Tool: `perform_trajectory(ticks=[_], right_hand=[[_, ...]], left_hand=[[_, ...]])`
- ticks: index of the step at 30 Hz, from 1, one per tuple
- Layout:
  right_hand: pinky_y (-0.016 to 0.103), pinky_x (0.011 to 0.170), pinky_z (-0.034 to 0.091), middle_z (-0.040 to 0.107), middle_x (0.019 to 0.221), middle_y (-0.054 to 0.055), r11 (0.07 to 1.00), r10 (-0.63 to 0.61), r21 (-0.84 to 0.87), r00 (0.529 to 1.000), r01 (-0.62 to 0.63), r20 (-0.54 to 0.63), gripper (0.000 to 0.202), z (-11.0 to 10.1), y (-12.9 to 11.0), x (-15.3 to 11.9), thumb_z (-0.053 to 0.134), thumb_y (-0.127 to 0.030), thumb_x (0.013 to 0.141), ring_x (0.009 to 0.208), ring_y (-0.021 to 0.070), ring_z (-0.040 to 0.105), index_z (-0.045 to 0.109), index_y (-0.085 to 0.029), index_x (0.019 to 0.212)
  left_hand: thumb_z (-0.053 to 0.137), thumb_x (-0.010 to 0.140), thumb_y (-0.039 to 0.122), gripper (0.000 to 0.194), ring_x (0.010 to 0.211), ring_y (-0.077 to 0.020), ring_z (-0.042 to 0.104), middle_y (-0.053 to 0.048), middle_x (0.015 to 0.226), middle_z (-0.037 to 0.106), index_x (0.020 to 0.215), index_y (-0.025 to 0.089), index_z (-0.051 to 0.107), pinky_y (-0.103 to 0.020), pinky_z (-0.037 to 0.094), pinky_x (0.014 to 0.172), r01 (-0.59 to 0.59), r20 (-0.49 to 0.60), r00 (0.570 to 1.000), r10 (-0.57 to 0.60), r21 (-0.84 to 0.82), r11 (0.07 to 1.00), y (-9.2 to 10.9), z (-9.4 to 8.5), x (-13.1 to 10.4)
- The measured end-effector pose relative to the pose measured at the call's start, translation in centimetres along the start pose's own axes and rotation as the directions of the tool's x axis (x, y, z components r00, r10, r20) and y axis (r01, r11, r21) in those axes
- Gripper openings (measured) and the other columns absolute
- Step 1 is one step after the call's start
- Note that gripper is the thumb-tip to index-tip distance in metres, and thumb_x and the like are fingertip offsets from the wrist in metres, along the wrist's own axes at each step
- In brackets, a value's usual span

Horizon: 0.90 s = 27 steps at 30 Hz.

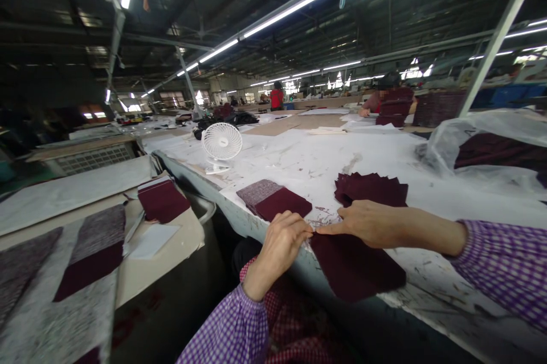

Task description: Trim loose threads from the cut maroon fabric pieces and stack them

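A maroon fabric piece point(359, 267) lies at the front edge of the white table, its lower part hanging over. My left hand point(284, 244) pinches its left corner with thumb and fingers together. My right hand point(363, 224) rests over the piece, index finger stretched out and its tip at that same corner, close to the left fingertips. Just behind the right hand is a fanned stack of maroon pieces point(370, 186). Left of it, a pile of grey and maroon pieces point(276, 199) sits by the table edge.
A small white fan point(221, 142) stands on the table point(299, 153). To the left, a lower surface carries maroon and grey pieces point(92, 250) and a white card point(154, 240). A clear plastic bag point(491, 153) holds dark fabric at right. A co-worker point(388, 102) is across the table.
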State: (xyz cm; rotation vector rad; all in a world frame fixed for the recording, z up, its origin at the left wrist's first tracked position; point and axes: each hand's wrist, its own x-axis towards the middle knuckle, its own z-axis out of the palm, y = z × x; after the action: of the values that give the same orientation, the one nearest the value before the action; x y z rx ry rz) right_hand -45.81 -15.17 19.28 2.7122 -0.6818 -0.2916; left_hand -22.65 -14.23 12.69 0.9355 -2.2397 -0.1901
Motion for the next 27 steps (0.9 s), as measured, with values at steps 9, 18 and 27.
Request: perform_trajectory(ticks=[9,18,27], right_hand=[[0.027,0.055,0.028,0.062,0.078,0.006,0.997,0.024,0.069,0.999,-0.026,0.036,0.071,-0.5,-0.2,0.1,0.042,0.005,0.071,0.061,0.0136,0.053,0.046,-0.027,0.135],[0.028,0.048,0.023,0.058,0.064,0.0,1.0,-0.01,-0.015,0.996,0.009,-0.09,0.066,0.5,-0.5,0.8,0.038,0.002,0.08,0.051,0.0123,0.048,0.043,-0.032,0.136],[0.029,0.05,0.02,0.056,0.063,-0.002,0.992,0.03,-0.116,0.971,-0.059,-0.238,0.059,1.0,-1.8,0.5,0.041,-0.004,0.086,0.052,0.0117,0.046,0.038,-0.032,0.138]], left_hand=[[0.059,0.082,0.019,0.007,0.076,-0.0155,0.051,-0.001,0.077,0.06,0.082,0.018,0.067,-0.028,0.039,0.073,0.17,0.004,0.985,-0.171,-0.132,0.977,0.3,-0.7,0.5],[0.052,0.086,0.016,0.017,0.08,-0.015,0.054,-0.001,0.081,0.062,0.078,0.019,0.067,-0.027,0.04,0.075,0.132,0.051,0.991,-0.126,-0.157,0.979,-0.3,-0.9,0.2],[0.047,0.089,0.021,0.02,0.085,-0.0178,0.053,-0.004,0.089,0.063,0.091,0.02,0.067,-0.033,0.04,0.082,0.14,0.024,0.99,-0.138,-0.141,0.98,0.6,-0.8,-0.5]])
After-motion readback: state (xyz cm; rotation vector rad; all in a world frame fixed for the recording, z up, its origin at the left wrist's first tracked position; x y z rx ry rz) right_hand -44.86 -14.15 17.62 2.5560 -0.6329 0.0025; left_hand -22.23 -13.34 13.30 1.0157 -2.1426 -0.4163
